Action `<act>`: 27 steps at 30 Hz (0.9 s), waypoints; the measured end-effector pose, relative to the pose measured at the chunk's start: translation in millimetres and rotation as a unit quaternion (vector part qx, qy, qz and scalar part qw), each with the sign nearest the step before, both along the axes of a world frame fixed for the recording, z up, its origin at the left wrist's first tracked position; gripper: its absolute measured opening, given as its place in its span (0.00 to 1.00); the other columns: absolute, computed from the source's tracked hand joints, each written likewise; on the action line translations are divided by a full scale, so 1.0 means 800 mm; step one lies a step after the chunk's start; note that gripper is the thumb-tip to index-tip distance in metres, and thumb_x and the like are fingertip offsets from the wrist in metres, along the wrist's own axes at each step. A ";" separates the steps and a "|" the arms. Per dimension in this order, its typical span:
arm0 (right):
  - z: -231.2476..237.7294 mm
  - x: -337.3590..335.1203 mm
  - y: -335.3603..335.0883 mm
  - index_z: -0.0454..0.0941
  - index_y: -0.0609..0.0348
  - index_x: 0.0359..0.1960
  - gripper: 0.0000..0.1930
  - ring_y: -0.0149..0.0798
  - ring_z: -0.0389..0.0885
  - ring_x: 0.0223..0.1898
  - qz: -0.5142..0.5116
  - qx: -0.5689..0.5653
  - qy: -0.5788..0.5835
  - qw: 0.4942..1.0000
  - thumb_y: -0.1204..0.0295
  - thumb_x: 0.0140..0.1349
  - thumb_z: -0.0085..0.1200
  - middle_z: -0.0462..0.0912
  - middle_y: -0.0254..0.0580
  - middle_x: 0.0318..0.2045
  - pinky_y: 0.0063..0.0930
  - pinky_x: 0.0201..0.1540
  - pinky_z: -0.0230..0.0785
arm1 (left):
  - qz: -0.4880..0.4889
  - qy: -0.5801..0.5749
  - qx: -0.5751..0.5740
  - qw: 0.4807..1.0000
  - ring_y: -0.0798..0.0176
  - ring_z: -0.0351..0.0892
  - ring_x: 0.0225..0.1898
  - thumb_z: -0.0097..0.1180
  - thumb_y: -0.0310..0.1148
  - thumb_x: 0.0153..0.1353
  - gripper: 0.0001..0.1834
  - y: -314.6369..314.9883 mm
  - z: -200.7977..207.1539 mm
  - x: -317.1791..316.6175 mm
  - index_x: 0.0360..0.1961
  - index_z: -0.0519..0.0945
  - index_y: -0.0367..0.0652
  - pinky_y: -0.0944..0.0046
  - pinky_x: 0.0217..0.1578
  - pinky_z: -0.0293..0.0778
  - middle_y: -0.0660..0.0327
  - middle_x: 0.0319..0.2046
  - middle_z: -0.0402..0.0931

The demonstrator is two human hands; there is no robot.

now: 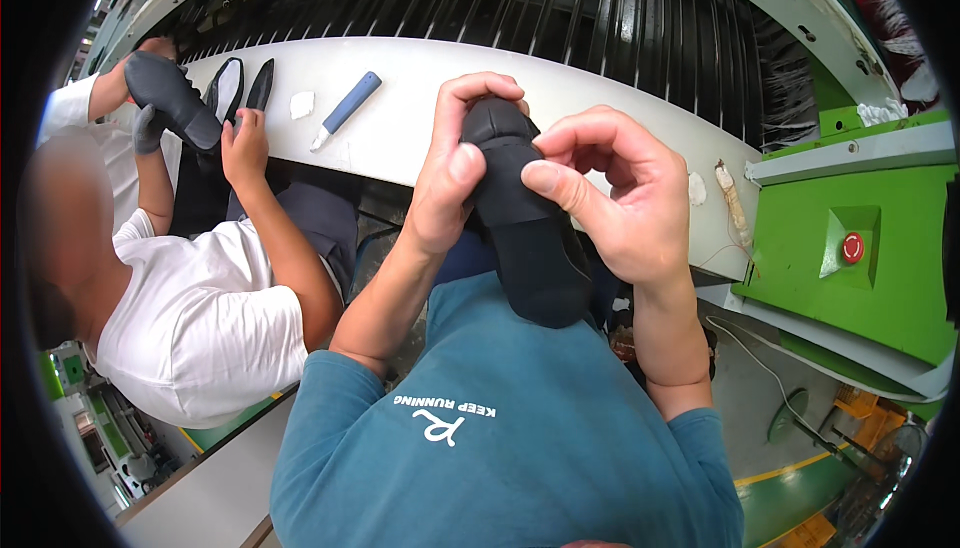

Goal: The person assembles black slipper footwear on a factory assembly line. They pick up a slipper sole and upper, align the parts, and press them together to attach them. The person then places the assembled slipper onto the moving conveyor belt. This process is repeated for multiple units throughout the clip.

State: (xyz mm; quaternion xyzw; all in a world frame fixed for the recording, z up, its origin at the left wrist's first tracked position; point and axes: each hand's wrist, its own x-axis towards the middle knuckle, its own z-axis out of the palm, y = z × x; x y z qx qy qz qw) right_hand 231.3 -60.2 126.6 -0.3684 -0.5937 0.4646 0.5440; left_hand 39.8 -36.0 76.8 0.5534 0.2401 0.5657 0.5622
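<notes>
A: Where was the black shoe (535, 248)?
B: Up off the bench, between the person's two hands, in front of the chest. Its near end overlapped the teal shirt (520, 428) in the view.

A: And its long axis?
B: It ran away from the body, the near end slanting a little to the right. The far end lay up between the hands.

A: Which hand was nearer?
B: Both were at the far half. The left hand (447, 183) wrapped the far end from its left side, fingers curled over the top and thumb on the near side: a firm hold, by the look of it. The right hand (635, 203) came in from the right, so the shoe lay just left of its fingertips.

A: Were those fingertips gripping?
B: Thumb and forefinger were bent close together, a narrow gap between them, right at the edge. Whether they pinched it or only touched it, I couldn't tell.

A: How did the shoe look?
B: All black, smoother and banded by seams at the far end, duller toward the rounded near end.

A: Farther out?
B: The white bench (420, 78) stretched beyond, with a blue-handled tool (352, 101) lying on it to the left.
</notes>
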 end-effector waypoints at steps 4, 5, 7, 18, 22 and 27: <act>-0.004 0.000 -0.008 0.89 0.63 0.43 0.11 0.25 0.86 0.36 -0.017 0.003 -0.002 1.000 0.76 0.63 0.78 0.89 0.35 0.36 0.22 0.42 0.79 | 0.026 0.052 0.018 0.998 0.58 0.72 0.57 0.58 0.60 0.68 0.41 0.000 -0.005 -0.007 0.69 0.68 0.39 0.54 0.62 0.70 0.51 0.59 0.67; -0.006 -0.001 -0.009 0.89 0.63 0.43 0.11 0.25 0.86 0.36 -0.021 0.003 -0.001 1.000 0.76 0.63 0.79 0.89 0.35 0.36 0.22 0.42 0.79 | 0.032 0.054 0.023 0.998 0.57 0.73 0.56 0.59 0.62 0.69 0.42 0.000 -0.006 -0.007 0.68 0.68 0.38 0.53 0.61 0.72 0.50 0.59 0.67; -0.006 -0.002 -0.012 0.89 0.63 0.43 0.12 0.26 0.86 0.36 -0.024 -0.001 -0.006 1.000 0.76 0.63 0.79 0.89 0.35 0.36 0.22 0.42 0.80 | 0.039 0.057 0.027 0.997 0.56 0.74 0.55 0.61 0.64 0.69 0.43 -0.001 -0.006 -0.006 0.68 0.68 0.38 0.52 0.59 0.74 0.50 0.58 0.68; -0.024 -0.003 -0.017 0.87 0.63 0.42 0.11 0.27 0.86 0.36 0.003 -0.011 -0.008 1.000 0.78 0.63 0.78 0.87 0.37 0.39 0.23 0.42 0.80 | 0.020 0.169 0.114 0.979 0.51 0.74 0.55 0.63 0.54 0.62 0.33 0.003 -0.002 -0.020 0.57 0.79 0.37 0.53 0.58 0.71 0.50 0.51 0.72; -0.028 -0.001 -0.018 0.86 0.63 0.43 0.11 0.28 0.86 0.37 0.005 -0.004 -0.013 1.000 0.78 0.63 0.78 0.87 0.37 0.39 0.23 0.43 0.80 | 0.006 0.156 0.094 0.983 0.51 0.75 0.55 0.59 0.55 0.63 0.33 -0.001 0.003 -0.020 0.56 0.79 0.36 0.52 0.58 0.71 0.50 0.51 0.72; -0.030 -0.001 -0.021 0.86 0.64 0.43 0.11 0.28 0.86 0.38 0.006 -0.016 -0.014 1.000 0.78 0.64 0.77 0.87 0.37 0.39 0.24 0.43 0.81 | 0.020 0.184 0.086 0.979 0.54 0.75 0.53 0.56 0.60 0.62 0.37 -0.006 -0.002 -0.020 0.57 0.77 0.36 0.54 0.57 0.71 0.49 0.52 0.72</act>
